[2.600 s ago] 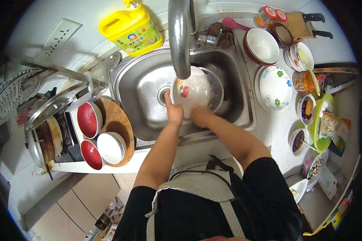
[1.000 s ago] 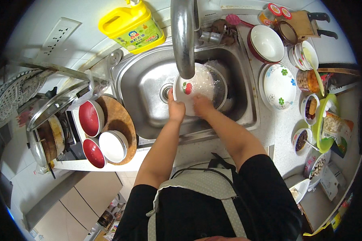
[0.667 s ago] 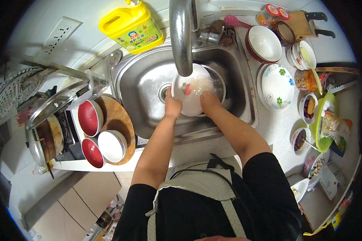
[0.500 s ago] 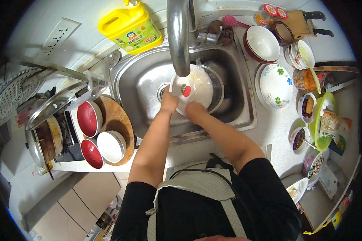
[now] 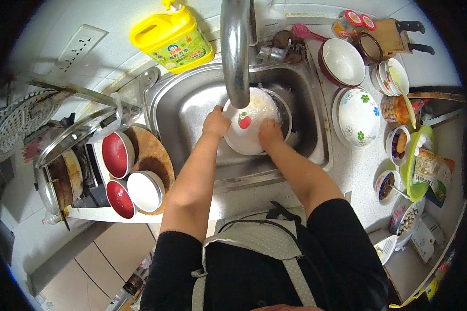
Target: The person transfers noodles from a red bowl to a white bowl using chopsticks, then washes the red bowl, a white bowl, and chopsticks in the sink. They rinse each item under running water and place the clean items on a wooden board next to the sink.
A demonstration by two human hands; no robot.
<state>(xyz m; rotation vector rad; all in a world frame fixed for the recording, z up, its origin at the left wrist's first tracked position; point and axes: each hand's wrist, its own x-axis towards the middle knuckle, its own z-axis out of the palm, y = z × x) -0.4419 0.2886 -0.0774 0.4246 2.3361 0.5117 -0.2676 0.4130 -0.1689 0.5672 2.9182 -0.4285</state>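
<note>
A white plate [image 5: 249, 140] with a red cherry print is held tilted inside the metal sink [image 5: 187, 93], beneath the faucet [image 5: 234, 62]. My left hand [image 5: 216, 123] grips its left rim, fingers partly behind it. Against the right part of the plate's face, my right hand [image 5: 270, 133] presses with its fingers curled in. Whatever may be inside those fingers is hidden. Wet, whitish streaks show on the plate's upper face. Behind and to the right of the plate, the rim of a round vessel [image 5: 287, 116] shows in the sink; the plate covers most of it.
Red-lined bowls [image 5: 116, 154] and a white bowl [image 5: 144, 191] rest on a round wooden board [image 5: 149, 144] at left. A yellow detergent jug [image 5: 174, 44] stands behind the sink. Right of it are stacked plates [image 5: 357, 118], a large bowl [image 5: 342, 62] and knives [image 5: 411, 27].
My right hand has moved up and right across the plate's face. The left hand stays on the rim. The whole view has shifted slightly.
</note>
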